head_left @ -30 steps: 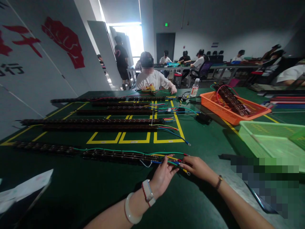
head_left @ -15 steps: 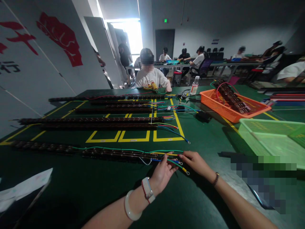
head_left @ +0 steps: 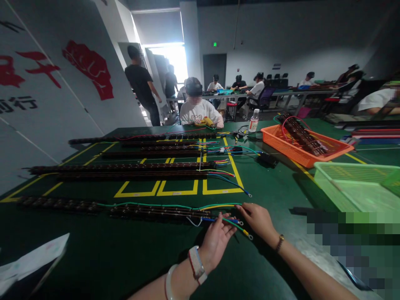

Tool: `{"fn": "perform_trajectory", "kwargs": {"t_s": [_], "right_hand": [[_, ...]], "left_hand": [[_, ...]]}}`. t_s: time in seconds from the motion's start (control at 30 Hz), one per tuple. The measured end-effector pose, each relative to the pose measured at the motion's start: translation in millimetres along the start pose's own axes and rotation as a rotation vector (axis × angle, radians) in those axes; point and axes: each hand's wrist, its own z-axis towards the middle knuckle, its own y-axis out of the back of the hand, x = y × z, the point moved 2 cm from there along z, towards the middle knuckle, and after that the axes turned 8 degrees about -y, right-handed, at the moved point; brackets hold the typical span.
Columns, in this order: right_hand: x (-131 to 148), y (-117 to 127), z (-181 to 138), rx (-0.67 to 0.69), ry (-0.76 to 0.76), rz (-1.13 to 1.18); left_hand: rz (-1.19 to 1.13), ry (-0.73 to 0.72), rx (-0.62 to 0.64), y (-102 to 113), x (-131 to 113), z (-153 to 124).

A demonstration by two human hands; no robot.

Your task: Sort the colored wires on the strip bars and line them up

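A long dark wire harness (head_left: 156, 211) lies across the near part of the table, with green, yellow and blue wires at its right end. My left hand (head_left: 217, 241), palm up, has its thumb and fingers loosely closed around the blue wire and the lower green wire (head_left: 236, 225). Ring terminals (head_left: 250, 237) on these wires stick out past the fingertips. My right hand (head_left: 261, 218) pinches the ends of the yellow wire (head_left: 221, 206) and the upper green wire (head_left: 215, 204); its fingers hide those ends. A white tie (head_left: 195, 223) hangs from the harness.
Several more harnesses (head_left: 131, 168) lie beyond, over yellow tape marks (head_left: 178, 193). To the right stand an orange basket (head_left: 278, 146) holding a harness and a green basket (head_left: 331, 168). A bottle (head_left: 254, 121) stands farther back. Across the table a person (head_left: 200, 109) holds a yellow tool (head_left: 205, 122).
The view has tilted up, so the table sits lower in the picture. A person in black now shows at the left by the wall. My hands keep nearly the same hold.
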Motion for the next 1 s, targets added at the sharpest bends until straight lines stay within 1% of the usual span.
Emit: {"fn": "perform_trajectory", "kwargs": {"t_s": [0.1, 0.23, 0.3, 0.4, 0.5, 0.57, 0.67, 0.77, 0.9, 1.0], "right_hand": [[-3.4, -0.4, -0.4, 0.003, -0.018, -0.002], [-10.0, 2.0, -2.2, 0.074, 0.005, 0.016], [-14.3, 4.3, -3.5, 0.138, 0.006, 0.051], [-17.9, 7.8, -6.3, 0.28, 0.05, 0.161], [-15.0, 10.3, -11.4, 0.432, 0.168, 0.265], [-11.0, 11.7, -15.2, 0.472, 0.248, 0.266], [-7.2, 13.3, -17.6, 0.429, 0.286, 0.181], [-8.9, 14.3, -15.8, 0.35, 0.232, 0.089], [-12.0, 16.5, -13.2, 0.225, 0.172, 0.006], [-7.7, 19.3, -15.7, 0.182, 0.213, -0.021]], "left_hand": [[-0.03, -0.018, 0.015, 2.6, 3.4, 0.5], [-0.014, -0.028, 0.044, 4.6, 4.7, 1.5], [-0.012, -0.022, 0.04, 5.4, 4.6, 2.3], [-0.027, -0.016, 0.039, 6.4, 5.1, 4.4], [-0.037, -0.03, 0.066, 7.5, 6.8, 6.6], [-0.039, -0.033, 0.078, 8.5, 8.1, 7.6], [-0.04, -0.034, 0.1, 9.3, 8.5, 8.2], [-0.019, -0.043, 0.124, 8.8, 7.0, 8.2], [0.03, -0.041, 0.102, 7.9, 5.6, 7.4], [0.063, -0.057, 0.082, 7.7, 5.8, 6.6]]}}
